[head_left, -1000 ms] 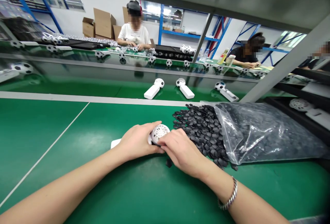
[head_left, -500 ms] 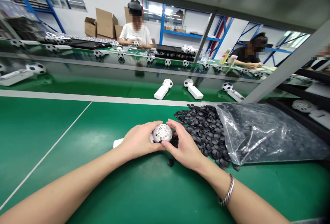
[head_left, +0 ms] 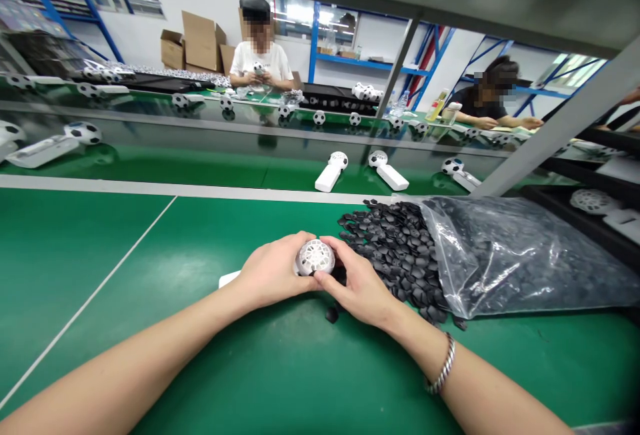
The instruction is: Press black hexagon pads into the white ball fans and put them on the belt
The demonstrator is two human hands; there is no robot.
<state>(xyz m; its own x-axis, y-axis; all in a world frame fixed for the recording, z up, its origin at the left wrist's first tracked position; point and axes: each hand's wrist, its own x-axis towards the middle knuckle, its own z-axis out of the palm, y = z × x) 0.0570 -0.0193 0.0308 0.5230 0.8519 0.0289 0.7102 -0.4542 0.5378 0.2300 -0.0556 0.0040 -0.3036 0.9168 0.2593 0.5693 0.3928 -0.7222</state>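
The left hand [head_left: 273, 271] and right hand [head_left: 364, 289] pinch the openwork ball [head_left: 316, 257] between fingers and thumbs, apparently to steady it; black pieces [head_left: 403, 248] lie alongside, seemingly for easy reach.

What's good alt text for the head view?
Left hand and right hand hold a white lattice ball at a green table. To the right, black pieces lie around the mouth of a clear plastic bag. Farther back: white-handled ball units and people.
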